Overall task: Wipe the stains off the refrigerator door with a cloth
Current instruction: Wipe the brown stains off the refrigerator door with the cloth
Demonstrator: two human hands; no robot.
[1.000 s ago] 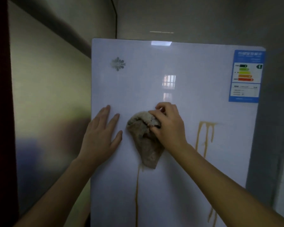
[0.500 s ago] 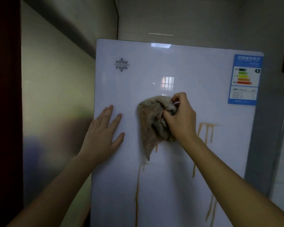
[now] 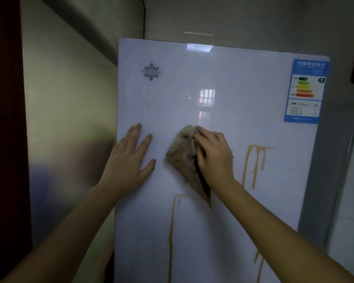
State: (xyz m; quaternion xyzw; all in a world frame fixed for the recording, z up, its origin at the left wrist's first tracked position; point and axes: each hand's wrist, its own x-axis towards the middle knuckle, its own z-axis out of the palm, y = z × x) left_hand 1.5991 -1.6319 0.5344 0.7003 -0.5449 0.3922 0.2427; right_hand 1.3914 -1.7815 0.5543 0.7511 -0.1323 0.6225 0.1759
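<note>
A white glossy refrigerator door (image 3: pixel 223 82) fills the middle of the head view. My right hand (image 3: pixel 214 155) presses a crumpled brown-grey cloth (image 3: pixel 184 160) against the door's middle, fingers curled over the cloth's top; its lower tip hangs down to the right. My left hand (image 3: pixel 129 162) lies flat on the door near its left edge, fingers spread, holding nothing. Orange-brown drip stains run down the door: one cluster (image 3: pixel 255 160) right of my right hand, a long streak (image 3: pixel 172 231) below the cloth, and another streak (image 3: pixel 259 264) at the lower right.
A blue energy label (image 3: pixel 306 90) sticks to the door's upper right corner, and a grey logo (image 3: pixel 151 71) sits at the upper left. A dim wall (image 3: pixel 70 119) stands left of the refrigerator, a grey side panel (image 3: pixel 333 160) and tiled wall on the right.
My right hand moved the cloth up and right over the door, then back down and left. The stain just under the cloth is gone. My left hand stayed flat on the door.
</note>
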